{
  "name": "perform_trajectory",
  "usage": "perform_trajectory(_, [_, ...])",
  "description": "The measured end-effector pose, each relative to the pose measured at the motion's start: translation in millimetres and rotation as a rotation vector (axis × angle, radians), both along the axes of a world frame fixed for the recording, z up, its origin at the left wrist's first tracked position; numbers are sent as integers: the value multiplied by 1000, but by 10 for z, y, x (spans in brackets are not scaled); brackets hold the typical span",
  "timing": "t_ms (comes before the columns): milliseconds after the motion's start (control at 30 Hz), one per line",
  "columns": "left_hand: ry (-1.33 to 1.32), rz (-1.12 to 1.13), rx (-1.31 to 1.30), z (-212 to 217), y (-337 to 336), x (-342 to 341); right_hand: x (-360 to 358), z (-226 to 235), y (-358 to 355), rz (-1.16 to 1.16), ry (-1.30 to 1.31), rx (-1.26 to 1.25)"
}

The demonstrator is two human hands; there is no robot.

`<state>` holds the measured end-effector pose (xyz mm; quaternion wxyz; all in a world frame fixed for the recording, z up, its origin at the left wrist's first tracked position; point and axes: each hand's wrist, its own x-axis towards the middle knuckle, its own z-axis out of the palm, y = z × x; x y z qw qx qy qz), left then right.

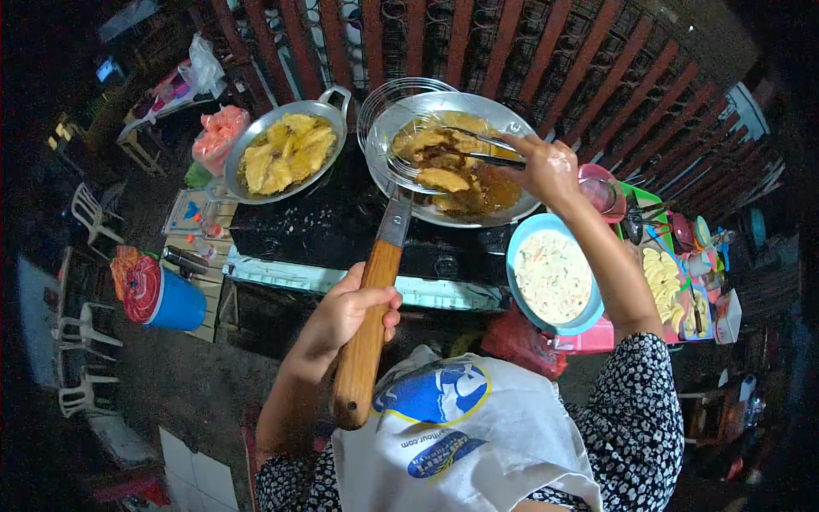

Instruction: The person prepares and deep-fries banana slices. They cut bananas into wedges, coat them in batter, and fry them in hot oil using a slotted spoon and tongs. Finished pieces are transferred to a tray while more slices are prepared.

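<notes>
My left hand [343,309] is wrapped round the wooden handle [373,328] of a wire skimmer, whose round wire head [394,162] lies over the left part of a wide metal wok [492,111]. Closed on metal tongs [485,159], my right hand [548,175] comes over the wok from the right. The tongs' tips are among browned fried pieces [442,179] at the skimmer head; whether they grip one I cannot tell. Brown oil [502,194] bubbles beside the pieces. Below my right wrist is a light blue bowl [515,277] of pale, flecked batter [554,273].
Another wok [331,122] at left holds yellow frying pieces [286,158] in oil. Reddish slats [503,51] rise behind the black stove top [299,226]. Pale curved pieces [661,282] lie on the right. A blue bucket [177,300] and white chairs [90,328] are left.
</notes>
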<state>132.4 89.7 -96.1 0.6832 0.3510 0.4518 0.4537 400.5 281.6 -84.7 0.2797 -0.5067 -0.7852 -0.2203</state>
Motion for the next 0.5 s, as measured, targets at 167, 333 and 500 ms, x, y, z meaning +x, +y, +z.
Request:
perform_trajectory(167, [126, 72, -21, 128, -52, -78, 468, -42, 132, -69, 37, 3])
perform_trajectory(333, [75, 34, 51, 186, -34, -125, 522, -494, 478, -89, -240, -27])
perform_trajectory(500, [22, 36, 78, 177, -65, -180, 249, -672, 753, -1, -258, -69])
